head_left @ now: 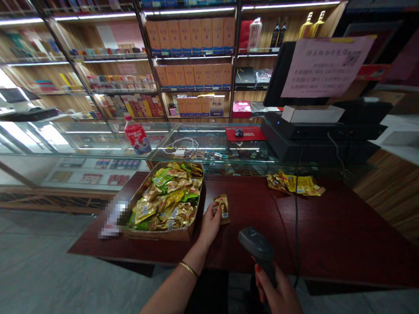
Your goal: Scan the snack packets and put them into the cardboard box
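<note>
My left hand (211,220) pinches a gold foil snack packet (223,206) just above the dark red table, right of a cardboard box (190,232). Inside that box lie many gold, yellow and green snack packets (173,192). Wrapped in my right hand (275,289) is the handle of a dark grey barcode scanner (256,242), its head tilted toward the packet. Several gold and yellow packets (296,183) lie in a heap near the table's back right edge.
A scanner cable (296,214) runs across the table (332,235). Behind stand a glass display counter (209,159), a red-labelled bottle (137,136), a mouse on a red mat (257,134) and a monitor with a paper notice (326,67). A blurred-out item (115,217) lies left of the box.
</note>
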